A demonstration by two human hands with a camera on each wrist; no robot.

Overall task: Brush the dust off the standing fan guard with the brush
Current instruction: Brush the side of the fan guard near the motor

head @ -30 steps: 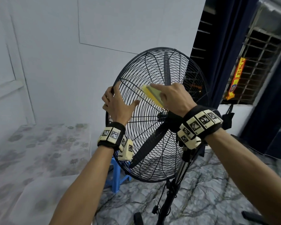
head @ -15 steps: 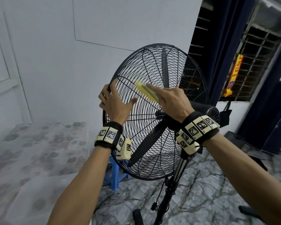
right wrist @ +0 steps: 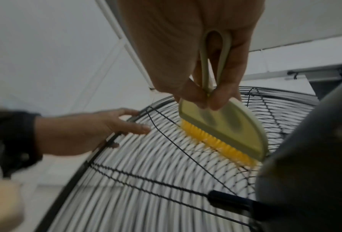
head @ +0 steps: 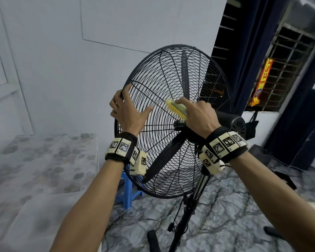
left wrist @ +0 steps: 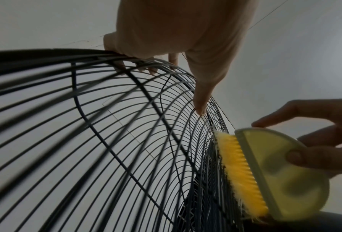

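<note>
A black standing fan with a round wire guard (head: 164,84) stands before me. My left hand (head: 128,108) grips the guard's left rim (left wrist: 47,53), fingers curled through the wires and thumb lying on the mesh (left wrist: 201,108). My right hand (head: 196,113) pinches the looped handle of a pale green brush (head: 176,108) with yellow bristles (right wrist: 215,144). The bristles press on the guard wires just above and left of the hub. In the left wrist view the brush (left wrist: 275,175) lies against the mesh at lower right. The left hand (right wrist: 106,127) shows on the rim in the right wrist view.
The fan's motor housing (head: 235,122) juts out behind the guard, and its pole and base feet (head: 182,224) stand on a marbled floor. A blue stool (head: 129,190) sits behind the guard at lower left. Dark curtains and a barred window (head: 289,57) are at right.
The brush has slid down and to the right along the guard, toward the hub. The left hand keeps its hold on the rim.
</note>
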